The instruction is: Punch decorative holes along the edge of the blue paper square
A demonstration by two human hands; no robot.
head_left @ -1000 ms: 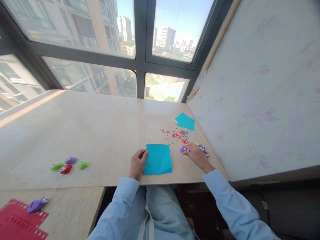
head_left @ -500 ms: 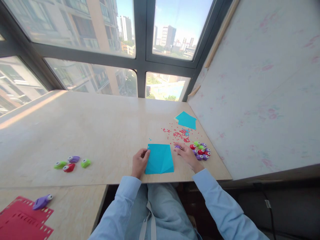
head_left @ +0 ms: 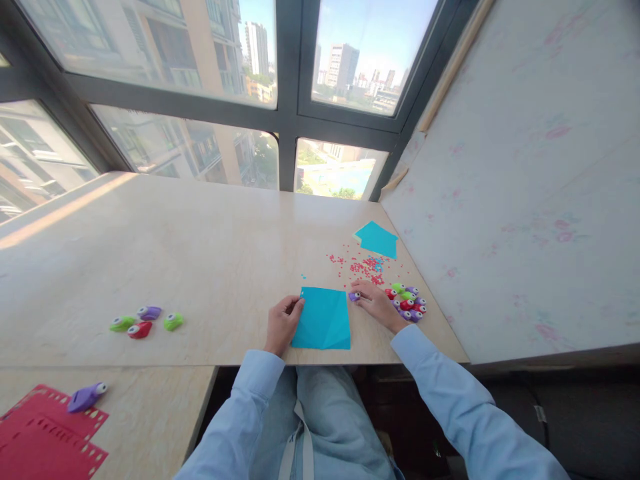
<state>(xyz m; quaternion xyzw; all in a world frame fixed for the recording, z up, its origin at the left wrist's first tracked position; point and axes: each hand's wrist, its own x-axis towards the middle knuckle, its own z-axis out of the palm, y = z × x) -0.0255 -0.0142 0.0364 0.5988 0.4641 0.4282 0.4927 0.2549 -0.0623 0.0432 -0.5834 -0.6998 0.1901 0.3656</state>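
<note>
Head view — windows [head_left: 287,121] line tabletop [head_left: 210,260] behind blue sheet [head_left: 325,321].

Your right hand [head_left: 376,305] covers part of the purple punch [head_left: 354,297] it grips, and your left hand [head_left: 283,325] hides a stretch of the blue sheet's [head_left: 324,320] left edge. The red bits [head_left: 367,269] farther off at right are too small to show their shapes. You can't count the overlapping pile of punches [head_left: 408,305] at right. At near left, the red sheets [head_left: 47,440] run past the view's left and bottom edges; its bottom edge cuts off your 2 sleeves [head_left: 240,407].
</note>
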